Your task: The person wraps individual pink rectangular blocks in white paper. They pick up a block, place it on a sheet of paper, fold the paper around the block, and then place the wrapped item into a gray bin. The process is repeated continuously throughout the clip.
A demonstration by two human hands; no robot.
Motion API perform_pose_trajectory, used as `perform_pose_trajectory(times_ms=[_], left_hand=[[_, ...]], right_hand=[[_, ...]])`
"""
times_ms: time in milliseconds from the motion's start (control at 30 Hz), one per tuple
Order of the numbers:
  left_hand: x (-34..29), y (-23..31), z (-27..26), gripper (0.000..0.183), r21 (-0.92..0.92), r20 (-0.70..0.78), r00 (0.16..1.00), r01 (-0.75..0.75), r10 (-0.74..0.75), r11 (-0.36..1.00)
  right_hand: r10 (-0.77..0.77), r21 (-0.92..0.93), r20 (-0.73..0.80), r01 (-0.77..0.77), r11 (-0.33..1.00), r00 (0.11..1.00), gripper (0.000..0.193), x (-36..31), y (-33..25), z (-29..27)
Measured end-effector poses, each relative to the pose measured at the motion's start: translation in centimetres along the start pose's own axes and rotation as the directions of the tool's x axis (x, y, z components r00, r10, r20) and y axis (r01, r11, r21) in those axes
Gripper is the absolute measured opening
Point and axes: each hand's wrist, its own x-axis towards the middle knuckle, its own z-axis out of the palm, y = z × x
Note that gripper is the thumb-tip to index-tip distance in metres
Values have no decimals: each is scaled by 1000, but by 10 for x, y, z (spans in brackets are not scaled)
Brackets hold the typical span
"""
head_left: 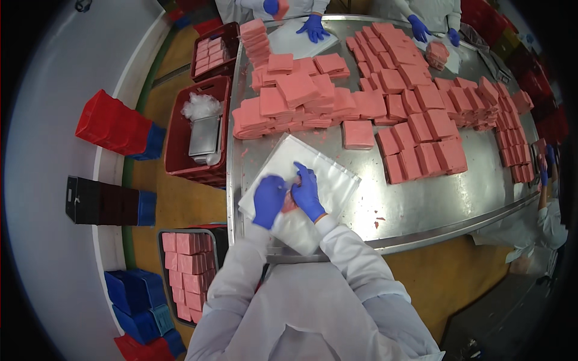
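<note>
A pile of clear plastic bags (322,171) lies flat near the front left edge of the metal table (421,207). Over it, my blue-gloved left hand (269,200) is curled and a little blurred. My right hand (307,192), gloved too, faces it with the index finger stretched forward and the thumb bent in. Both hands grip clear plastic between them, one bag by the look of it. Something pink (289,202) shows through between the palms, mostly hidden by my fingers. Past the bags lies a single pink slab (358,135).
Stacks of pink slabs (295,90) cover the far side. Left of the table stand a red crate (170,141) with a metal box and a grey bin (161,256) of wrapped pink blocks. Co-workers' gloved hands (313,28) work at the far edge; another person (548,216) stands right.
</note>
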Motion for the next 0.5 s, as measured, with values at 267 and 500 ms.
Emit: perform_pose_trajectory(times_ms=[267, 500], left_hand=[[-24, 13, -11, 70, 94, 119, 978, -182, 170, 979], [86, 90, 27, 69, -751, 444, 894, 332, 64, 570]], right_hand=[[-569, -410, 408, 700, 585, 714, 40, -36, -25, -43], [-43, -48, -246, 33, 998, 968, 49, 75, 29, -125]])
